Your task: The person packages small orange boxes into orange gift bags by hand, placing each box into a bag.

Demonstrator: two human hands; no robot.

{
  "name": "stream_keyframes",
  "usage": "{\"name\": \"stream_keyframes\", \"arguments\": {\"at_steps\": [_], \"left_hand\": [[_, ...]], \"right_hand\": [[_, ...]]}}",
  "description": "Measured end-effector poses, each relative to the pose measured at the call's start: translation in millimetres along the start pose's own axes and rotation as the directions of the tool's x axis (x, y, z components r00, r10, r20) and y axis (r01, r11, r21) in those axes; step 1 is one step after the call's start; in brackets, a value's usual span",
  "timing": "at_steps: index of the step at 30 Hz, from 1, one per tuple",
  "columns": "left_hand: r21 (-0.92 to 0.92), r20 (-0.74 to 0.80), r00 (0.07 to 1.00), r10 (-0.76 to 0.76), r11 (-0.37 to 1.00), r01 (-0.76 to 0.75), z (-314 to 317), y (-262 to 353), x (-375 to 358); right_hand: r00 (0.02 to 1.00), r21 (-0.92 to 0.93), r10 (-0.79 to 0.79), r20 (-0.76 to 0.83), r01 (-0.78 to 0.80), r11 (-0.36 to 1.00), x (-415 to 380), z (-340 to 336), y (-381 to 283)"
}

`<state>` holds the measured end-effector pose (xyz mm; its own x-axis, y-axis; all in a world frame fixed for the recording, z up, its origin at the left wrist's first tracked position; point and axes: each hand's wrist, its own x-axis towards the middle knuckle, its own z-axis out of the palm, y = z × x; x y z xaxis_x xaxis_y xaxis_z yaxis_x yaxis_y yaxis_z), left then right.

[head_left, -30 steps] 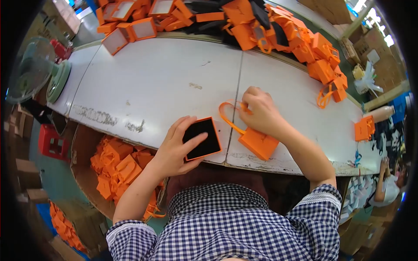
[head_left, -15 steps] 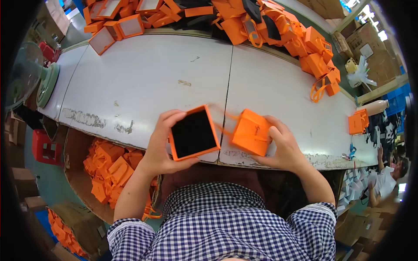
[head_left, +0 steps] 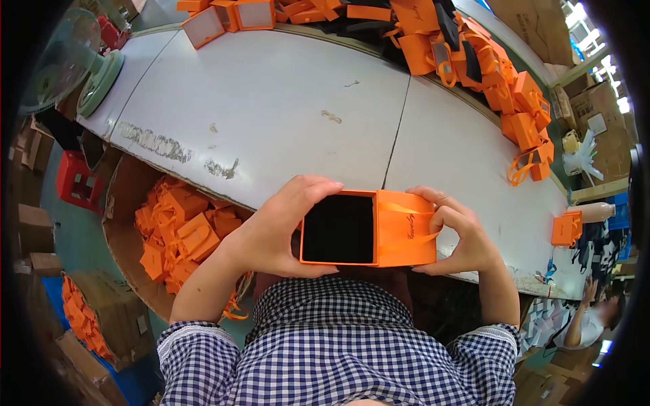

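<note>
My left hand (head_left: 279, 230) grips an orange drawer box (head_left: 338, 229) with a black lining, its fingers over the far edge and thumb along the near edge. In my right hand (head_left: 467, 233) is an orange box sleeve (head_left: 399, 254) with dark lettering and an orange ribbon loop. Fingers and thumb span the sleeve's far and near corners. The drawer's right edge meets the sleeve's left edge, and the two lie in line above the table's front edge, close to my body.
The white table (head_left: 271, 101) has worn patches. Orange boxes (head_left: 525, 128) are heaped along its back and right. A carton (head_left: 122, 223) of orange boxes stands below at left, near a red stool (head_left: 78, 181). A fan (head_left: 101, 81) is at far left; a person (head_left: 586, 325) sits at right.
The drawer and the sleeve, apart before, have come together edge to edge. Both are turned straighter, and the sleeve's lettering now faces up. The view has shifted, so the table appears farther left.
</note>
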<state>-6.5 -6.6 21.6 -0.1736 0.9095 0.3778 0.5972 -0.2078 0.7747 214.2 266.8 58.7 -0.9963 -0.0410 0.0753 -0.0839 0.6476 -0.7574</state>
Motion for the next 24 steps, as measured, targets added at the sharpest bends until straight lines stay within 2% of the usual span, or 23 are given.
{"name": "stream_keyframes", "arguments": {"at_steps": [6, 8, 9, 11, 12, 15, 17, 18, 19, 20, 22, 23, 24], "left_hand": [[0.003, -0.007, 1.000, 0.013, 1.000, -0.013, -3.6, 7.1, -5.7], [0.068, 0.107, 0.994, -0.020, 0.998, 0.013, -3.4, 11.5, -8.4], [0.067, 0.096, 0.995, -0.026, 0.998, 0.019, -3.5, 12.2, -9.8], [-0.063, 0.011, 0.998, -0.068, 0.996, 0.069, -4.0, 13.2, -13.4], [-0.063, 0.003, 0.997, -0.072, 0.995, 0.072, -3.4, 12.5, -15.2], [-0.123, 0.010, 0.994, -0.110, 0.986, 0.110, 9.7, 3.4, -21.6], [-0.229, -0.027, 0.999, -0.041, 0.973, 0.034, 28.1, 1.2, -18.6], [-0.099, -0.034, 0.996, 0.081, 0.992, -0.084, 36.0, 8.8, -14.5], [-0.085, -0.088, 0.994, 0.066, 0.994, -0.074, 41.3, 12.8, -15.4], [-0.061, -0.146, 0.988, 0.053, 0.996, -0.063, 42.6, 11.9, -19.5], [-0.017, -0.183, 0.983, 0.004, 1.000, -0.008, 46.8, 4.2, -34.2], [-0.019, -0.188, 0.982, -0.009, 1.000, 0.006, 46.0, 2.7, -45.4], [0.005, -0.215, 0.976, -0.043, 0.999, 0.045, 37.1, 5.2, -62.5]], "right_hand": [[0.997, 0.009, -0.015, 0.081, 0.014, 1.000, 11.5, -0.7, 3.6], [0.993, -0.001, -0.040, 0.109, 0.040, 0.999, 14.3, -0.3, -0.6], [0.990, -0.014, -0.065, 0.125, 0.068, 0.998, 16.2, -0.9, -2.2], [0.991, 0.051, -0.062, 0.118, 0.056, 0.997, 15.9, -0.2, -1.5], [0.993, 0.115, -0.055, 0.101, 0.043, 0.992, 16.1, 0.3, -1.5], [0.995, 0.066, -0.061, 0.078, 0.055, 0.996, 21.5, 9.6, -6.1], [0.993, 0.068, -0.094, 0.076, 0.088, 0.994, 31.8, 26.8, -22.4], [0.991, 0.075, -0.120, 0.064, 0.115, 0.991, 35.3, 37.5, -29.1], [0.985, 0.016, -0.146, 0.091, 0.145, 0.989, 37.2, 50.6, -27.3], [0.973, 0.045, -0.196, 0.121, 0.192, 0.980, 41.7, 60.3, -22.8], [0.983, 0.106, -0.153, 0.106, 0.141, 0.984, 46.9, 73.8, -9.7], [0.985, 0.328, -0.100, 0.140, 0.050, 0.943, 48.7, 83.9, -6.4], [0.976, 0.352, -0.138, 0.171, 0.070, 0.933, 55.1, 87.1, -8.2]]}}
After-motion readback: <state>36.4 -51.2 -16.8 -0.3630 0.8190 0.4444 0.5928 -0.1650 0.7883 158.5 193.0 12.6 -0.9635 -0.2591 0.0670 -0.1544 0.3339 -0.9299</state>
